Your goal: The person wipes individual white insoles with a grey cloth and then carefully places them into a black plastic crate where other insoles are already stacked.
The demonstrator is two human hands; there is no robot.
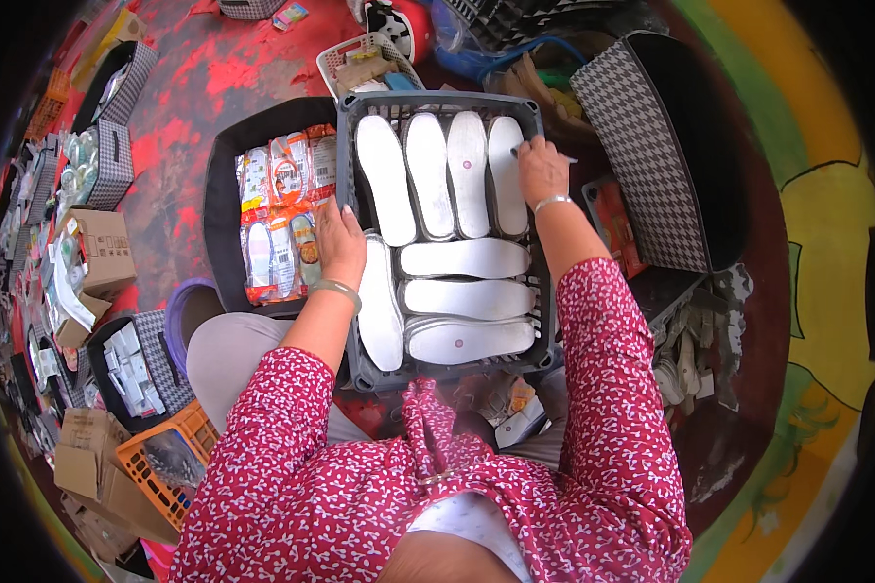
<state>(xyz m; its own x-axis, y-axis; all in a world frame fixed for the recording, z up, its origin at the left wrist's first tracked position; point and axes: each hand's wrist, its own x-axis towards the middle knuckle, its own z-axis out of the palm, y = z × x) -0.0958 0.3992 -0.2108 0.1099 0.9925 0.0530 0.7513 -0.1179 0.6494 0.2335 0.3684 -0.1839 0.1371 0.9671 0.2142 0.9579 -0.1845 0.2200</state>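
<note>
Several white shoe insoles (467, 260) lie in a dark plastic crate (447, 98) in front of me, some lengthwise and some crosswise. My left hand (340, 245) rests along the crate's left side, fingers stretched out. At the upper right, my right hand (542, 173) is closed with bent fingers, touching the edge of the rightmost upright insole (505, 185). A thin pale end sticks out beside that hand; what it belongs to is hidden by the fingers. Two insoles carry a small round reddish mark.
Left of the crate stands a black fabric bin (226, 185) with packaged insoles (280, 209). A houndstooth bin (642, 146) stands right. Behind is a white basket (335, 60). An orange crate (165, 457), cardboard boxes (102, 253) and a purple tub (177, 316) fill the left.
</note>
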